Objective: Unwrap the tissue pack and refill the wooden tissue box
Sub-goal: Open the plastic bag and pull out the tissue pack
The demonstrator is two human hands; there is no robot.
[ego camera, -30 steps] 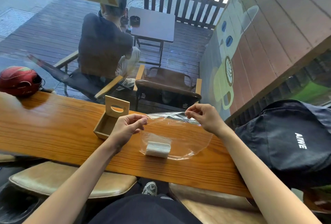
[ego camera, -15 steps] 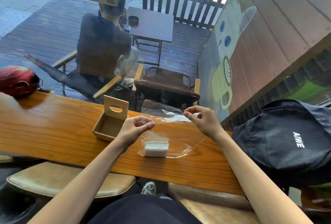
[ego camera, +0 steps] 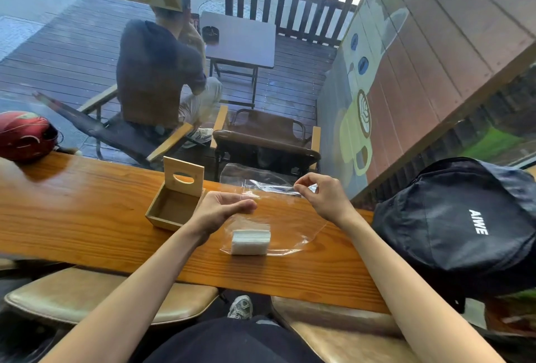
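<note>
Head view: a long wooden counter point(ego camera: 72, 211) running across, seen from above. Near its middle, a white stack of tissues point(ego camera: 251, 242) lying flat inside a clear plastic wrapper point(ego camera: 278, 217), the film spread open around it and rising toward the far edge. Left hand point(ego camera: 220, 211) raised just above the stack, fingers point(ego camera: 246, 206) curled with thumb and fingertips pinching an edge of the wrapper. Right hand point(ego camera: 322, 197) held farther off to the right, likewise pinching the crumpled top of the film between thumb and forefinger, other fingers loosely bent. Just left of the left hand, touching nothing but the counter, the wooden tissue box point(ego camera: 174, 209), open and holding no tissues, its lid point(ego camera: 184, 176) with an oval slot standing upright at the back. At the far left end, a red helmet point(ego camera: 26, 136). At the right end, a black backpack point(ego camera: 461, 226) with white lettering. Beyond the glass, a seated person point(ego camera: 156, 72) on a wooden deck.
</note>
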